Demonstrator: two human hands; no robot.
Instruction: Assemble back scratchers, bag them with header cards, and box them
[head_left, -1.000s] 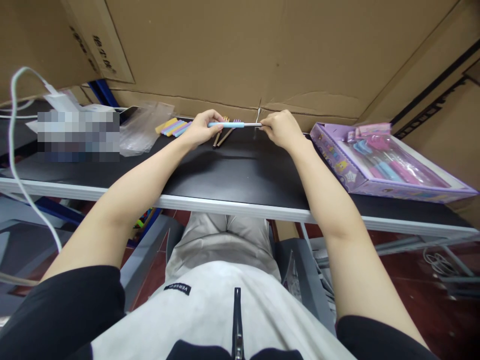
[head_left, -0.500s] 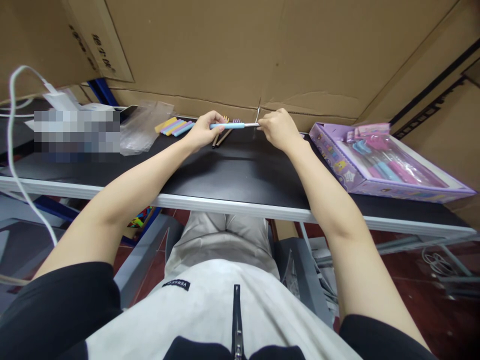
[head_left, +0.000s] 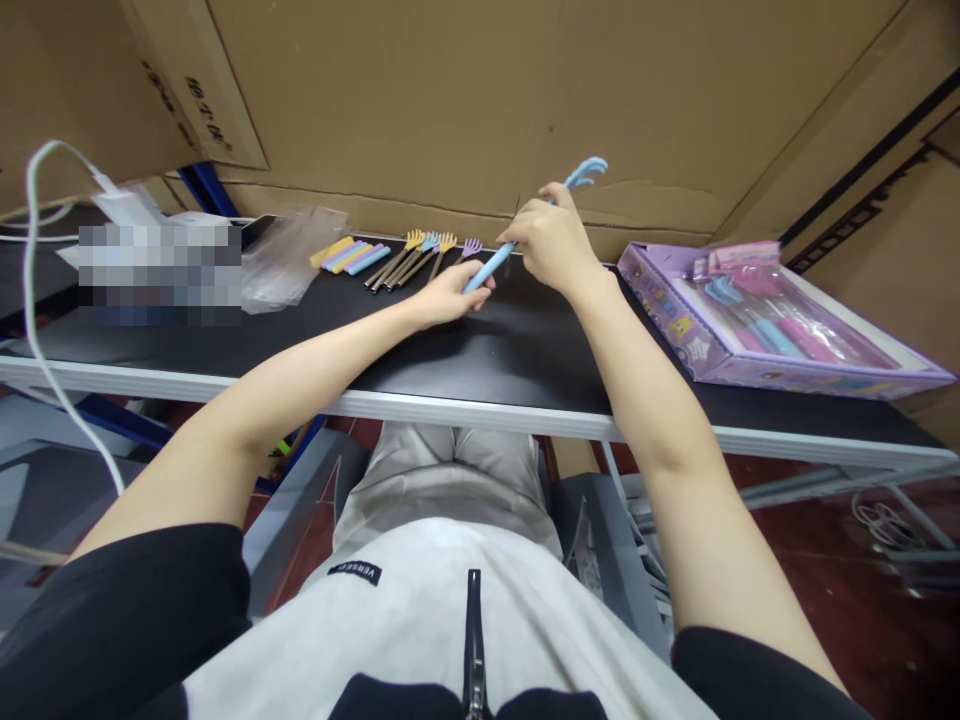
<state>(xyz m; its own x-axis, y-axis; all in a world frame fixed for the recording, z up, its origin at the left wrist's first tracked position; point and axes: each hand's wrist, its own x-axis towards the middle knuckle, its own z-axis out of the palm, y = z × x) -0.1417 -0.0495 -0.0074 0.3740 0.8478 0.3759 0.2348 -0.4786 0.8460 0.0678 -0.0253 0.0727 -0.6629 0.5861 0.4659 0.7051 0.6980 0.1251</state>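
Note:
Tilted up and to the right above the table is a light blue back scratcher [head_left: 495, 268] with a small claw head [head_left: 587, 172]. My left hand [head_left: 448, 293] is closed around the lower end of its handle. Higher up, my right hand [head_left: 555, 238] grips it below the claw, and its fingers hide most of the shaft. Several loose claw rods [head_left: 405, 265] with yellow, blue and purple heads lie behind my left hand. Left of them, a row of yellow, purple and blue handles [head_left: 351, 256] rests on the black tabletop.
On the right stands an open purple box [head_left: 705, 335] with packaged claw scratchers inside. Clear plastic bags [head_left: 281, 260] lie at the left, beside a white charger and its cable [head_left: 64, 395]. A cardboard wall [head_left: 420, 110] closes off the table's back.
The scratcher has swung from level to slanting, its claw now showing above my right hand. My left hand has moved right and down, uncovering the loose claw rods behind it.

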